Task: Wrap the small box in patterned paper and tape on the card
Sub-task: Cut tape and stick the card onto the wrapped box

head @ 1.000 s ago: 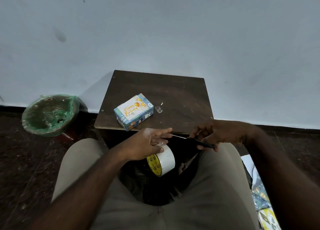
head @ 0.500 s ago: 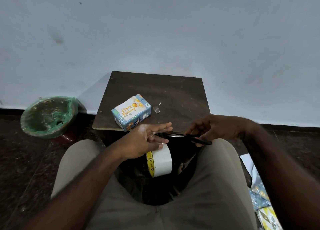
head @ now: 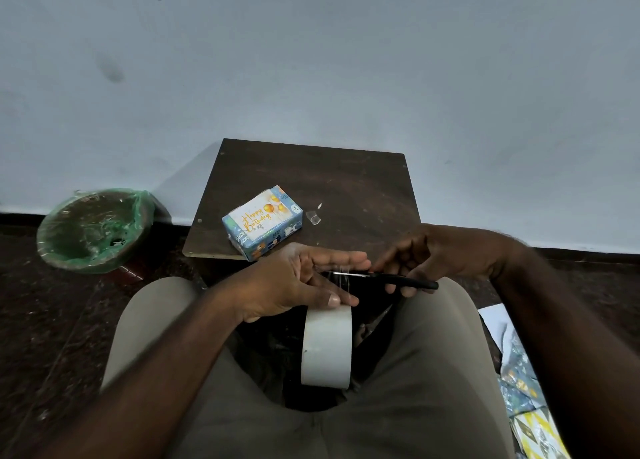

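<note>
**A:** What stands around the work?

**B:** A pale wall [head: 311, 60] fills the upper half, with dark floor [head: 52, 320] below it. A brown desk [head: 346, 188] sits against the wall, straight ahead of the seated person's legs [head: 415, 372]. To the left on the floor, well apart from the desk, is a round bin [head: 93, 230] lined with green plastic. Loose sheets of patterned paper [head: 519, 389] lie on the floor at the lower right.

**A:** And the box?

**B:** The box [head: 273, 242], wrapped in blue paper, lies askew near the desk's front-left corner. The "Happy Birthday" card [head: 258, 218] is on its top face, and a scrap of clear tape [head: 313, 216] lies just to its right.

**A:** The hands?

**B:** Both hover over the lap, in front of the desk's near edge. The left hand [head: 294, 282] has its fingers [head: 343, 257] straight out to the right. Its thumb is down at the top of the white tape roll [head: 327, 346], which hangs between the knees. A clear strip is stretched up from the roll to those fingers. The right hand [head: 440, 254] curls round the black handles of the scissors [head: 401, 280], whose blade points left and meets the strip. I cannot tell whether the blades are parted.

**A:** Room to move?

**B:** The left hand is just in front of the box's near corner. Brown desktop shows behind and to the right of the box.
</note>
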A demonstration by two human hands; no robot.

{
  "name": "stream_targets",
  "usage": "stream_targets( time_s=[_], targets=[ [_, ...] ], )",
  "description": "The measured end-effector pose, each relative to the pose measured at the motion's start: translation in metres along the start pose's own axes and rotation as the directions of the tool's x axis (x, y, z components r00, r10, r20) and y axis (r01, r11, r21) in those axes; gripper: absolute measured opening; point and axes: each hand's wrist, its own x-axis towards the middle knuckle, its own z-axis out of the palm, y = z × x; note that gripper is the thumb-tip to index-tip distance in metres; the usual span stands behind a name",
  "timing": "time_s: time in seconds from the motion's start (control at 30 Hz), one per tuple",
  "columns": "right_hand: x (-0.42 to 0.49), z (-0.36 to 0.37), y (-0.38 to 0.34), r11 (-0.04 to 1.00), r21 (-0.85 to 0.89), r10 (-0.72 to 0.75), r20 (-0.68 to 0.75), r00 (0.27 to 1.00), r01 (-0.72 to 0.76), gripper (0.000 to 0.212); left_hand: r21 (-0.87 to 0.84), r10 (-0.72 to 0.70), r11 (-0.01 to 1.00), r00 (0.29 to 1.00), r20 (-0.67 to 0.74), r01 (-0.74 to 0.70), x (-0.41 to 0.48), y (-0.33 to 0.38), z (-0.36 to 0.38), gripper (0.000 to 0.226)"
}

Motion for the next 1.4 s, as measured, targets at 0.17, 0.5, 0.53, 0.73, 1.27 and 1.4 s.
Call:
stream_targets(
  time_s=[0.17,0.5,0.53,0.73,1.27,1.4],
  targets=[
    [-0.003,0.002,0.006,0.999,0.032,-0.013,-0.003,1.0,0.013,0.045,-0.017,0.001,1.0,1.0,-0.002,-0.001,0.0,0.0,0.002,0.063],
    [-0.003,0.012,0.006,0.999,0.016,-0.037,-0.012,0.999,0.037,0.038,-0.042,0.011,0.999,1.0,0.004,-0.011,0.001,0.0,0.008,0.064],
    [-0.002,0.013,0.007,0.999,0.011,-0.047,-0.015,0.999,0.047,0.037,-0.046,0.014,0.999,1.0,0.004,-0.014,0.001,0.0,0.008,0.063],
    [-0.004,0.012,0.01,0.995,0.045,-0.088,-0.03,0.996,0.089,0.036,-0.021,0.031,0.999,1.0,0.001,-0.031,0.0,0.003,0.008,0.061],
    [-0.004,0.018,0.004,0.998,-0.043,-0.049,-0.075,0.996,0.046,0.034,-0.039,-0.022,0.999,1.0,0.008,0.022,0.002,-0.004,0.007,0.062],
    [-0.003,0.019,0.007,0.997,0.01,-0.072,-0.078,0.994,0.073,0.035,-0.029,-0.027,0.999,1.0,0.005,0.027,0.002,-0.005,0.006,0.062]
  ],
)
